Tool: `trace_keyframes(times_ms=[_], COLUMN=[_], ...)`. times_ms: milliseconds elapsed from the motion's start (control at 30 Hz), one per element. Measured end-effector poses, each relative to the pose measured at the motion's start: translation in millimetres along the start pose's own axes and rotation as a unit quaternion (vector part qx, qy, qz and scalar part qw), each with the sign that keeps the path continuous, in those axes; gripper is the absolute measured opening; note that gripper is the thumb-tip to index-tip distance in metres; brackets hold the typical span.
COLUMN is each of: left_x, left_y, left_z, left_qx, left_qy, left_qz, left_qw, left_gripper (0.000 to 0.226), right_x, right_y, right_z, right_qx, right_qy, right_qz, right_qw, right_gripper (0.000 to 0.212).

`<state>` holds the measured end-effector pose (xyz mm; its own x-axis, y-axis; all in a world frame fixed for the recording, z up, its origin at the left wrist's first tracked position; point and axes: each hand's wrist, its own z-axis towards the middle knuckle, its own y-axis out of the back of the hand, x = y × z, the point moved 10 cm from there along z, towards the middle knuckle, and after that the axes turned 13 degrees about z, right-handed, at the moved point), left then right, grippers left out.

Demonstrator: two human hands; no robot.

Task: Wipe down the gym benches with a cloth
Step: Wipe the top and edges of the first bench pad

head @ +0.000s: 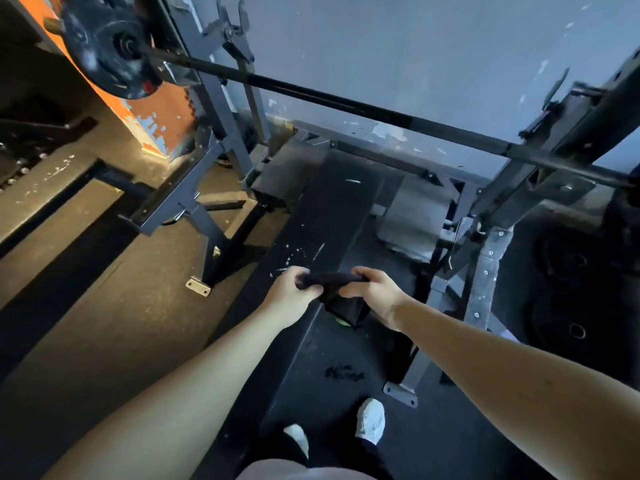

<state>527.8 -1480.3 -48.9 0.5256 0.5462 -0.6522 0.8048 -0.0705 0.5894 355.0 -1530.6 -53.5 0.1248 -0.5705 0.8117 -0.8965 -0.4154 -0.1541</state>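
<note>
Gripping a dark cloth (341,303) at either end, left hand (291,292) and right hand (375,294) clamp it over the black padded bench (329,209). Readying step, I'd judge; next, press it onto the white specks (294,254) just ahead of the grip.

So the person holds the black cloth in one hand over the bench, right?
No, both. The head view shows the left hand and the right hand each gripping the black cloth over the bench.
</note>
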Motion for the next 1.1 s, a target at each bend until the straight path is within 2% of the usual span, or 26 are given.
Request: trace_keyframes(times_ms=[100, 267, 400, 467, 700, 867, 1100], left_x=[-2, 10, -4, -10, -7, -11, 7], left_y=[-10, -7, -16, -16, -18, -33, -91], left_z=[30, 90, 140, 165, 242, 298, 395], left_qx=[-0.001, -0.055, -0.002, 0.008, 0.024, 0.032, 0.032], left_qy=[0.027, 0.039, 0.007, -0.013, -0.003, -0.02, -0.016], left_qz=[-0.075, -0.036, -0.09, -0.099, -0.135, -0.12, -0.105], left_qw=[0.997, 0.997, 0.996, 0.995, 0.991, 0.992, 0.994], left_gripper=[0.044, 0.026, 0.002, 0.008, 0.018, 0.02, 0.02], right_x=[-2, -5, -6, -4, 5, 4, -18], right_y=[12, 19, 22, 26, 43, 62, 130], right_z=[34, 96, 143, 167, 243, 295, 381], right_qx=[-0.012, -0.038, -0.053, -0.059, -0.095, -0.109, -0.174], right_qy=[-0.033, -0.062, -0.094, -0.103, -0.102, -0.104, -0.083], right_qz=[0.049, 0.099, 0.153, 0.17, 0.16, 0.15, 0.072], right_qw=[0.998, 0.992, 0.982, 0.978, 0.977, 0.977, 0.979], right_gripper=[0.016, 0.014, 0.014, 0.016, 0.022, 0.022, 0.021])
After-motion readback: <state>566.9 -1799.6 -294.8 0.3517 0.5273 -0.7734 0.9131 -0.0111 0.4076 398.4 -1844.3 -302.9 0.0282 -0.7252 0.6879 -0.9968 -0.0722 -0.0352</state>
